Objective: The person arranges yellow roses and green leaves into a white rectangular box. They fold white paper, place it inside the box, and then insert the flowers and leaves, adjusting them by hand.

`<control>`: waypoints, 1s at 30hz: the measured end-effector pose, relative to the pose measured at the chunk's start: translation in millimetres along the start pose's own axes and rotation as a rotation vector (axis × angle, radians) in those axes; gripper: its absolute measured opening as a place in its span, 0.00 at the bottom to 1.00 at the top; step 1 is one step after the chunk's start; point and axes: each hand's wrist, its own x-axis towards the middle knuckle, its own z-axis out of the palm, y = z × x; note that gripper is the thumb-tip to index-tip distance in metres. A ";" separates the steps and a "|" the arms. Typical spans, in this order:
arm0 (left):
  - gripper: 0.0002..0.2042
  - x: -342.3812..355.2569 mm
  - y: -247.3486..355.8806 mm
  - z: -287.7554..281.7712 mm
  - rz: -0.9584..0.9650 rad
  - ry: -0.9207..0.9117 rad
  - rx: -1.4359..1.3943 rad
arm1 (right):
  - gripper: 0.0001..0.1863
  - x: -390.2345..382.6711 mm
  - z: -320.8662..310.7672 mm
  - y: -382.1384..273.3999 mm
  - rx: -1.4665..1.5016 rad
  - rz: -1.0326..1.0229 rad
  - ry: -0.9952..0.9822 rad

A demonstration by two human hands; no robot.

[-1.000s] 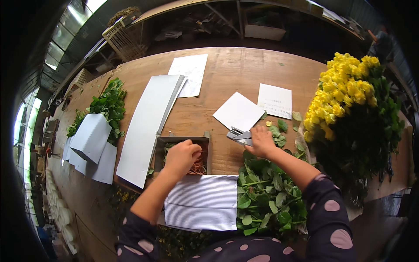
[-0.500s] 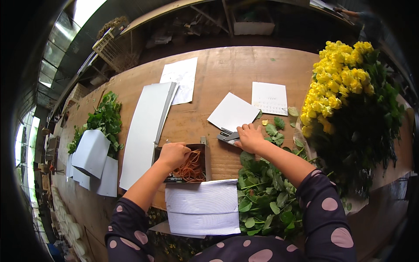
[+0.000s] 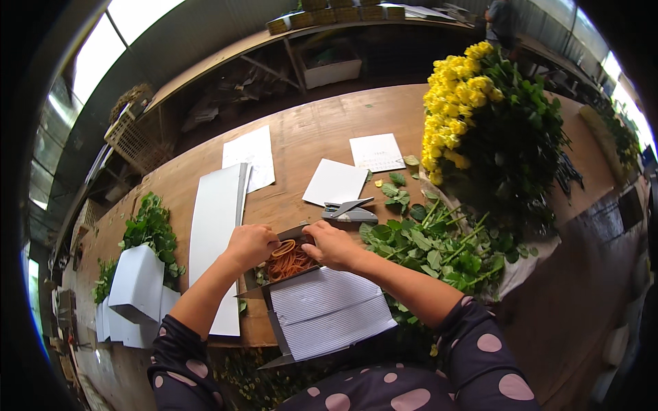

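A small open box (image 3: 306, 272) holds a tangle of orange-brown rubber bands (image 3: 291, 262). My left hand (image 3: 250, 245) is closed at the box's left end, fingertips beside the bands; what it pinches is hidden. Curled over the right end of the box is my right hand (image 3: 332, 245), its thumb inside by the bands and its fingers at the far rim. Just beyond it a grey stapler (image 3: 348, 210) lies on the table, touched by neither hand. Close to my body, a striped corrugated sheet (image 3: 329, 312) lies against the box's near side.
White cards (image 3: 336, 181) and a paper sheet (image 3: 250, 156) lie farther back. A long white board stack (image 3: 212, 240) stands left of the box. Leafy stems (image 3: 439, 250) and yellow roses (image 3: 456, 103) occupy the right; wrapped greenery (image 3: 147, 229) is at the far left.
My right hand has left the stapler and come left to the box. My left hand stays at the box. The view has shifted, with more of the right side showing.
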 end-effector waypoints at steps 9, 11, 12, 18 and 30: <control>0.04 -2.8 43.0 -40.2 0.187 0.192 -0.220 | 0.10 -20.4 11.2 -1.6 1.043 0.107 -0.068; 0.04 -3.6 60.4 -40.4 0.211 0.190 -0.302 | 0.08 -57.4 -18.1 -16.1 1.413 0.182 -0.080; 0.04 -0.4 74.5 -43.6 0.248 0.184 -0.358 | 0.10 -77.0 -30.8 -16.4 1.520 0.214 -0.014; 0.11 53.2 152.7 -23.6 0.412 0.066 -0.638 | 0.13 -212.2 -76.9 24.5 1.316 0.381 0.133; 0.39 238.2 253.1 96.0 -0.030 -0.518 -0.553 | 0.11 -376.8 -70.4 148.1 1.499 0.826 1.226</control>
